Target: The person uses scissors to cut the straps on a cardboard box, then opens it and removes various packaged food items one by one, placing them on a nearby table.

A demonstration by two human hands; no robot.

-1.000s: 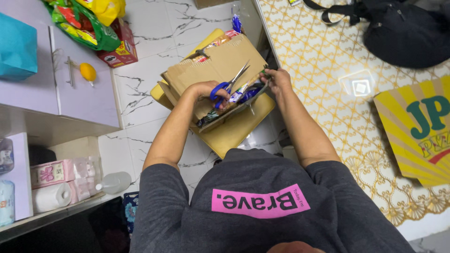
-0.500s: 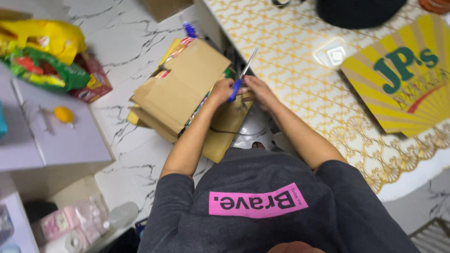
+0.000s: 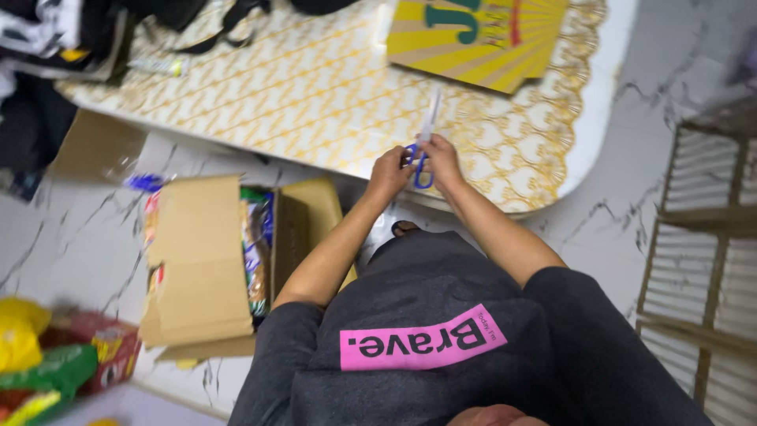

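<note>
Blue-handled scissors (image 3: 424, 146) were gripped by both hands at the edge of the surface (image 3: 315, 102), a table covered with a white cloth patterned in gold lattice. In the head view, the left hand (image 3: 390, 170) was closed around the handle loops from the near-left side, and the right hand (image 3: 441, 156) was clenched on the same handles from the other side, so the two hands touched with the scissors between them. The pale blades pointed away from the person, over the surface toward a yellow, rayed cardboard box (image 3: 481, 35) that lay flat on the far part of the surface; the blades looked shut, though motion blur made that hard to judge. Left of the scissors and below the edge of the surface, an open brown carton (image 3: 201, 260) stood on the white marbled floor (image 3: 71, 237), its flaps spread and colourful packets showing inside. Beyond the carton, farther from the scissors, yellow, green and red packages (image 3: 47, 355) lay at the lower left. Right of the scissors, past the rounded end of the surface, stood a slatted rack (image 3: 710, 229). Dark bags (image 3: 47, 31) lay on the far left of the surface.
</note>
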